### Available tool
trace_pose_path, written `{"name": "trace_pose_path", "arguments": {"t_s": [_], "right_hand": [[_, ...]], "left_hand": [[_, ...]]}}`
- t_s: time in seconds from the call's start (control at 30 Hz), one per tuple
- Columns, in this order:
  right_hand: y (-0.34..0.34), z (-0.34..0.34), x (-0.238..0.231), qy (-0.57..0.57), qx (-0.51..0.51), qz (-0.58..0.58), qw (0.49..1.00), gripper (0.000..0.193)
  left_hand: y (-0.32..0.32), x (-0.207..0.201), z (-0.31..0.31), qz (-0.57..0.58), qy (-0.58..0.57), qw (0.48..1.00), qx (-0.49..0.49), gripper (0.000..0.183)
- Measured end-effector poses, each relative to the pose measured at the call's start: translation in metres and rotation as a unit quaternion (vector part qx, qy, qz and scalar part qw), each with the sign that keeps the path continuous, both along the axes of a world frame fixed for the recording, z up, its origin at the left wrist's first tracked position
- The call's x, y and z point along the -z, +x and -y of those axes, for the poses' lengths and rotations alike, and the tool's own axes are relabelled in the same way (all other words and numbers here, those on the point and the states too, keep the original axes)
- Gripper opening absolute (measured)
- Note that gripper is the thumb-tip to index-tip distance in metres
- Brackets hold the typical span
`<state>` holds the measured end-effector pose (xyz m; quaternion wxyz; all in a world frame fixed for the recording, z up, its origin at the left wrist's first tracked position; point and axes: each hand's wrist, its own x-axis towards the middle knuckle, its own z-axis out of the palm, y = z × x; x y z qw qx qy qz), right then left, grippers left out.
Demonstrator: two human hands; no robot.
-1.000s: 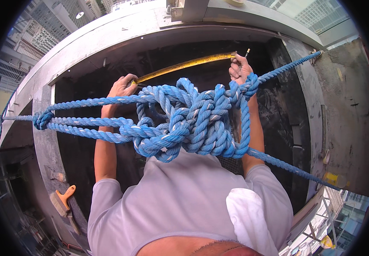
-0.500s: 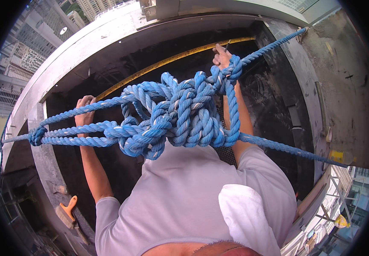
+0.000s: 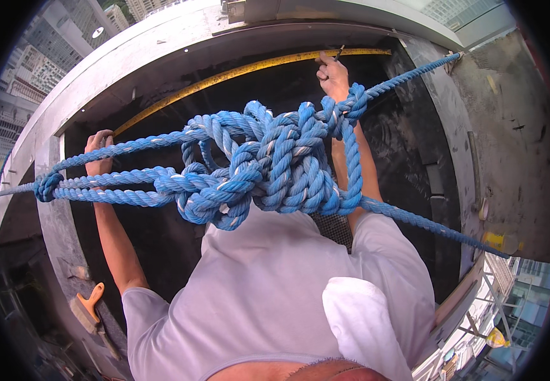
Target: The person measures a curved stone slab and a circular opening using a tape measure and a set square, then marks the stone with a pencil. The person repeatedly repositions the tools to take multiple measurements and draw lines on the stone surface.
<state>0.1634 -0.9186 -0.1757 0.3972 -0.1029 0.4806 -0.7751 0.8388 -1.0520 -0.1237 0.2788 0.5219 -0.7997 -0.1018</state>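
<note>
My left hand (image 3: 99, 140) has moved further out to the left over the last second, and the yellow tape measure (image 3: 224, 75) shows far more of its blade than the short stretch that ran between my two hands a second ago. It now bows across most of the dark recess (image 3: 408, 159), its right end near the upper right corner and its left end at my left fingers, close to the grey border strip (image 3: 60, 235) on that side. I take this to mean that the work in hand has gone from drawing the tape out to laying it along nearly the whole width. My left hand is curled around the tape's left end; whether a case sits inside that fist I cannot tell. My right hand (image 3: 333, 77) is no longer at the tape's right end: it is just below the blade, well in from that end, with the fingers bent in and pinching a slim dark stick (image 3: 339, 53) that looks like a pencil. A fingertip seems to meet the blade's lower edge, though I cannot be sure it presses. The tape lies beyond the knotted blue rope (image 3: 281, 162), which crosses in front of both my forearms; one strand also passes over part of my left hand, hiding some of my grip.
</note>
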Motion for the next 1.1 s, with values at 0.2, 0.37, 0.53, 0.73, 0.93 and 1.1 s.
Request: {"name": "trace_pose_path", "arguments": {"t_s": [0.2, 0.37, 0.53, 0.73, 0.93, 1.1], "right_hand": [[-0.004, 0.011, 0.009, -0.006, 0.0, 0.022, 1.0, 0.017], [-0.005, 0.027, 0.009, -0.007, 0.004, 0.018, 1.0, 0.015], [-0.007, 0.03, 0.007, -0.009, 0.012, 0.018, 1.0, 0.014], [-0.018, 0.03, 0.018, 0.0, 0.009, 0.02, 1.0, 0.013], [-0.016, 0.029, 0.009, -0.002, -0.018, 0.019, 1.0, 0.012], [-0.014, 0.026, 0.004, 0.024, 0.012, 0.014, 1.0, 0.022]], "left_hand": [[0.04, 0.003, 0.026, 0.049, -0.012, 0.998, -0.044, 0.023], [0.043, 0.01, 0.038, 0.038, -0.046, 0.998, -0.021, 0.022], [0.045, 0.013, 0.051, 0.03, -0.029, 0.999, -0.012, 0.021], [0.042, 0.023, 0.063, 0.029, -0.035, 0.999, -0.011, 0.02], [0.042, 0.016, 0.052, 0.039, -0.049, 0.998, -0.01, 0.021], [0.036, 0.011, 0.052, 0.053, -0.026, 0.998, -0.037, 0.026]]}}
